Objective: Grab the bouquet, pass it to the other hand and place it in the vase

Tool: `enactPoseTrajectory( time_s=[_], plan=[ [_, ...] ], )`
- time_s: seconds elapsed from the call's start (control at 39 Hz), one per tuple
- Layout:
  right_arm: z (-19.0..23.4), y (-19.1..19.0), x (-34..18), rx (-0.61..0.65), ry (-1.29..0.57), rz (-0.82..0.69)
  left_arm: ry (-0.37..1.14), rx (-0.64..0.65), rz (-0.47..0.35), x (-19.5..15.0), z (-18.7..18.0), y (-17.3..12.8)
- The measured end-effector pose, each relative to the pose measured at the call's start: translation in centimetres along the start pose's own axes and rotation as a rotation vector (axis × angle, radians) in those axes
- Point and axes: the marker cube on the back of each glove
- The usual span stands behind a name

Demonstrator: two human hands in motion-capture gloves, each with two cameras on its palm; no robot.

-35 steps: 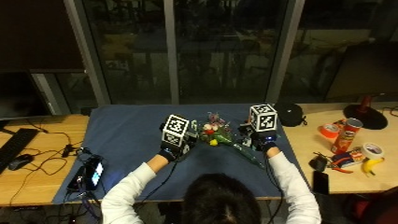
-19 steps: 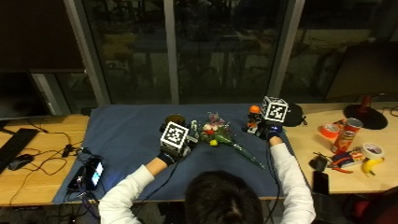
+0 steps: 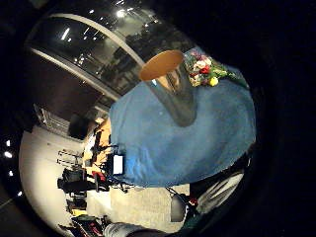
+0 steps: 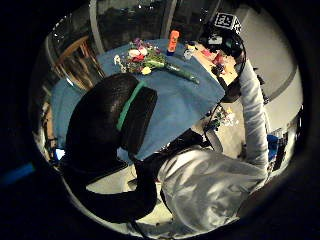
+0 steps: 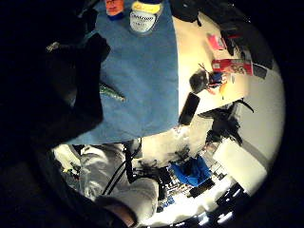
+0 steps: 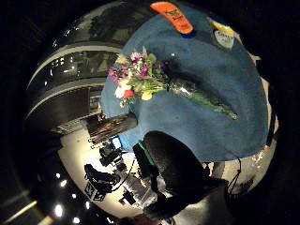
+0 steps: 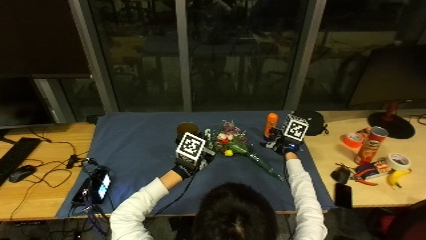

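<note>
We see the bouquet (image 7: 234, 142) lying flat on the blue cloth (image 7: 133, 145) that covers the table, its blooms toward the vase (image 7: 187, 131) and its wrapped stems running out toward the person's right. The vase stands upright just beside the flower heads, with the left hand (image 7: 191, 155) near it on the person's side; the left thumb side palm view shows that hand's fingers (image 4: 112, 117) loosely curled around nothing. The right hand (image 7: 287, 141) is above the cloth, right of the bouquet and close to an orange bottle (image 7: 271, 124). From the right thumb side palm view a finger (image 6: 176, 166) seems bent with nothing in it, though we can't tell the full grip. The bouquet lies untouched between the two hands. A red can (image 7: 370, 144), tape rolls and a banana (image 7: 397, 178) sit on the bare wood at far right.
</note>
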Motion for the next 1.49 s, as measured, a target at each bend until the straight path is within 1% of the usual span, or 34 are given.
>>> enactPoseTrajectory(
  time_s=[0.05,0.13,0.18,0.26,0.28,0.33,0.39,0.46,0.54,0.67,0.72,0.8,0.87,0.92,0.98,1.0,1.03,1.1,1.18,1.23,1.33,1.36,1.39,1.46,1.49],
  plan=[
    [0.9,-0.1,0.0,0.017,0.001,0.016,0.005,0.009,0.002,0.2,0.5,-0.2],
    [2.0,1.0,-0.1,0.046,0.026,0.041,0.013,0.019,0.005,0.2,0.9,-0.4],
    [3.3,1.9,-0.1,0.029,0.042,0.05,0.004,0.035,0.001,0.0,0.8,-0.5],
    [5.8,2.2,0.2,-0.029,0.054,0.048,-0.022,0.101,-0.002,-0.6,0.8,-1.3],
    [6.6,2.0,0.3,-0.042,0.058,0.044,-0.014,0.081,-0.003,-0.6,1.0,-1.1],
    [7.8,1.8,0.5,-0.061,0.069,0.048,0.018,-0.004,-0.007,-0.4,1.6,-0.2],
    [8.8,1.6,0.7,-0.074,0.081,0.059,0.044,-0.063,-0.011,-0.5,2.0,0.3],
    [9.9,1.5,1.0,-0.097,0.099,0.059,0.075,-0.089,-0.01,-0.5,2.2,0.6],
    [11.0,1.4,1.3,-0.117,0.116,0.064,0.087,-0.084,-0.001,-0.4,2.2,0.8],
    [12.7,0.7,1.9,-0.049,0.155,0.139,0.067,-0.016,0.018,-0.5,2.5,0.7],
    [13.4,0.8,1.7,-0.017,0.185,0.135,0.066,0.001,0.023,-0.4,2.6,0.7],
    [14.0,0.9,1.1,0.06,0.204,0.104,0.066,-0.028,0.026,-0.4,2.4,1.2],
    [14.0,0.8,0.7,0.128,0.207,0.107,0.066,-0.042,0.023,-0.4,2.2,1.4],
    [14.1,0.8,0.2,0.131,0.188,0.065,0.051,0.0,0.022,-0.6,2.1,0.9],
    [14.2,1.0,-0.4,0.111,0.161,0.027,0.011,0.078,0.023,-1.2,1.9,-0.2],
    [14.2,1.1,-0.6,0.1,0.148,0.02,0.003,0.098,0.024,-1.3,1.9,-0.4],
    [14.0,1.3,-0.6,0.096,0.137,0.018,0.013,0.089,0.025,-1.2,2.0,-0.3],
    [13.0,1.5,-0.5,0.112,0.132,0.026,0.057,-0.005,0.025,-0.8,2.3,0.9],
    [12.3,1.7,-0.5,0.12,0.103,0.018,0.057,-0.036,0.019,-1.0,2.3,1.1],
    [11.8,1.6,-0.7,0.176,0.048,-0.005,0.067,-0.047,0.018,-1.2,2.2,1.1],
    [10.3,0.8,-0.8,0.446,-0.085,-0.011,0.156,-0.089,0.013,-1.7,1.4,1.5],
    [10.1,0.8,-0.9,0.485,-0.125,-0.01,0.186,-0.096,0.008,-1.9,1.2,1.6],
    [9.9,1.1,-0.9,0.497,-0.169,0.0,0.217,-0.102,0.002,-2.0,1.0,1.6],
    [9.8,2.4,-1.1,0.446,-0.321,0.07,0.322,-0.121,-0.009,-2.0,0.4,1.2],
    [9.5,2.8,-1.3,0.449,-0.372,0.081,0.363,-0.131,-0.014,-2.0,0.2,0.9]
  ],
)
